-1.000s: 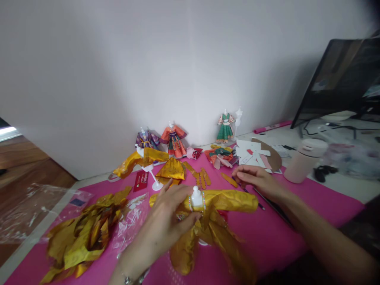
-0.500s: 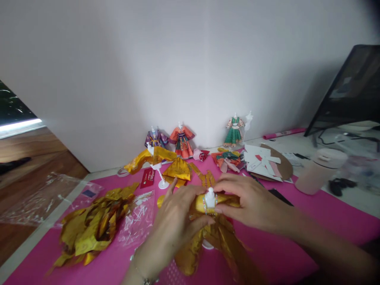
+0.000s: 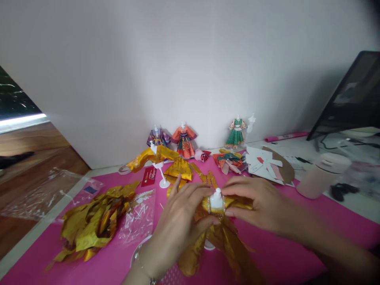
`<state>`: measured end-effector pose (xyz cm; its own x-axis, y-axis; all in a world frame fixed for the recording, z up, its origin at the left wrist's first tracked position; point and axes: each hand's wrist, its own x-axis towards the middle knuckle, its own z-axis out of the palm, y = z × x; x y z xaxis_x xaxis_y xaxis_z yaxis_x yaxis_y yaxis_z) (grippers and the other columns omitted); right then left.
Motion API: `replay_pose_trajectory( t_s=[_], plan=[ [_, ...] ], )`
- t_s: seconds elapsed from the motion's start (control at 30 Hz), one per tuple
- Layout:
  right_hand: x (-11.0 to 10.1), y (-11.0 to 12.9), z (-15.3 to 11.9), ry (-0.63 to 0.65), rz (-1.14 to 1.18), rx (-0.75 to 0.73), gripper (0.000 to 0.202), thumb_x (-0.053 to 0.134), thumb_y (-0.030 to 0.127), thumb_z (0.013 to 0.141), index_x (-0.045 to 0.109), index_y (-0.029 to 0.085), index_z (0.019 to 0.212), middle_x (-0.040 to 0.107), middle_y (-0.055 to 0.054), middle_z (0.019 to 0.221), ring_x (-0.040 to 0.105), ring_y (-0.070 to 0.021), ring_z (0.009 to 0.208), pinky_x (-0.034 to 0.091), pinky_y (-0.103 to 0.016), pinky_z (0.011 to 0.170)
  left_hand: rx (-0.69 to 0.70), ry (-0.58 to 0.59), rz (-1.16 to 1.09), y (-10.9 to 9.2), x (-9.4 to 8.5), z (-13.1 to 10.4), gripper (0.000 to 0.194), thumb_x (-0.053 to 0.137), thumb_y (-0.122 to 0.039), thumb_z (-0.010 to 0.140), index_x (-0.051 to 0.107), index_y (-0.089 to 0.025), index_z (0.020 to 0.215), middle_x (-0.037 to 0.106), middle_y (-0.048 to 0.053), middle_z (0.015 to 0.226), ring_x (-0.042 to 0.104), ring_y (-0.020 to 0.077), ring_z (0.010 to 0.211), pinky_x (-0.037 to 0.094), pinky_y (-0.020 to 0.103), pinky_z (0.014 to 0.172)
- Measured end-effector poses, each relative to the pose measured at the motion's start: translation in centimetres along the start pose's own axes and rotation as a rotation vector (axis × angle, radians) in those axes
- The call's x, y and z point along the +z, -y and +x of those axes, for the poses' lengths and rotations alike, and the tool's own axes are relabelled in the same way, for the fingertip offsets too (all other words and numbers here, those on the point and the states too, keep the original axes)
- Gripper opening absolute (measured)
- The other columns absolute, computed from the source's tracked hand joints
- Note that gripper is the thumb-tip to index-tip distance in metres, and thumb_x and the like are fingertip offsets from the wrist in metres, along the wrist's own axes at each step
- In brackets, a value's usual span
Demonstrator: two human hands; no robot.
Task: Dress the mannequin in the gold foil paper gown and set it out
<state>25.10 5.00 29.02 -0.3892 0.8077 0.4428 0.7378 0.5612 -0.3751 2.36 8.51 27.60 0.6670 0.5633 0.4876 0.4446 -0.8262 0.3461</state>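
Observation:
A small white doll mannequin [image 3: 217, 200] stands upright at the front of the table, wearing a gold satin dress [image 3: 218, 233] with a beaded trim down the neck. My left hand [image 3: 184, 213] is closed around the dress's left shoulder, thumb in front and fingers behind. On the other side, my right hand [image 3: 252, 202] pinches the right shoulder and sleeve between thumb and fingers. Part of the mannequin's white base [image 3: 209, 245] shows below the skirt. Behind my hands, a second mannequin [image 3: 164, 182] carries a gold sleeved top [image 3: 168, 153].
Gold fabric scraps [image 3: 92, 225] are heaped at left beside a clear plastic bag [image 3: 138, 221]. Dressed doll forms, one in orange [image 3: 184, 140] and one in green [image 3: 236, 134], stand along the wall. Paper pieces [image 3: 261, 164], a pink bottle [image 3: 320, 178] and a monitor [image 3: 350, 95] are at right.
The view has shifted slightly. My right hand has moved a little to the right along the dress, and more of the mannequin's chest shows. My left hand keeps its grip.

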Motion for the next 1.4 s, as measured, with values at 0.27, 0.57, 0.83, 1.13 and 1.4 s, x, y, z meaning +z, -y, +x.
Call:
replay_pose_trajectory(
  t_s=[0.27, 0.57, 0.83, 1.13, 1.4],
  plan=[
    [1.7, -0.2, -1.8, -0.174, -0.197, -0.066, 0.022, 0.065, 0.026, 0.088, 0.073, 0.017, 0.107, 0.075, -0.011, 0.103, 0.069, -0.03, 0.096, 0.056, -0.049, 0.085, 0.031, 0.027, 0.035, 0.0, 0.0, 0.6, 0.051, 0.078, -0.034, 0.081, 0.049, -0.028, 0.123, 0.066, 0.004, 0.123, 0.061, 0.0261, 0.113, 0.036, 0.055, 0.109],
    [2.5, 0.7, -2.5, -0.238, -0.344, -0.2, 0.025, 0.058, 0.025, 0.096, 0.063, 0.017, 0.119, 0.074, -0.009, 0.11, 0.069, -0.0275, 0.095, 0.053, -0.048, 0.085, -0.035, 0.051, -0.059, 0.3, 0.2, -0.1, 0.047, 0.073, -0.034, 0.086, 0.049, -0.028, 0.126, 0.06, 0.005, 0.131, 0.056, 0.0244, 0.122, 0.048, 0.041, 0.103],
    [2.8, 1.1, -2.8, -0.3, -0.283, -0.174, 0.028, 0.06, 0.027, 0.095, 0.058, 0.019, 0.122, 0.072, -0.008, 0.112, 0.067, -0.0249, 0.1, 0.053, -0.046, 0.086, -0.022, 0.143, -0.028, 1.0, -0.7, -1.2, 0.051, 0.057, -0.029, 0.097, 0.039, -0.036, 0.144, 0.05, 0.004, 0.147, 0.046, 0.0248, 0.135, 0.044, 0.047, 0.109],
    [3.5, 0.3, -2.1, -0.301, -0.24, -0.108, 0.022, 0.063, 0.029, 0.093, 0.057, 0.024, 0.114, 0.071, -0.006, 0.109, 0.068, -0.0242, 0.098, 0.055, -0.043, 0.083, 0.004, 0.086, -0.033, 1.2, -0.8, 0.2, 0.043, 0.072, -0.024, 0.087, 0.054, -0.031, 0.125, 0.068, 0.002, 0.114, 0.063, 0.0244, 0.1, 0.051, 0.041, 0.085],
    [3.3, 0.6, -1.8, -0.245, -0.118, 0.029, 0.032, 0.068, 0.027, 0.087, 0.054, 0.026, 0.115, 0.072, -0.005, 0.106, 0.069, -0.0239, 0.094, 0.056, -0.04, 0.078, -0.016, 0.084, -0.108, 2.1, -0.5, 0.4, 0.04, 0.074, -0.032, 0.086, 0.058, -0.028, 0.122, 0.07, 0.002, 0.111, 0.062, 0.0231, 0.1, 0.049, 0.038, 0.088]
  ],
)
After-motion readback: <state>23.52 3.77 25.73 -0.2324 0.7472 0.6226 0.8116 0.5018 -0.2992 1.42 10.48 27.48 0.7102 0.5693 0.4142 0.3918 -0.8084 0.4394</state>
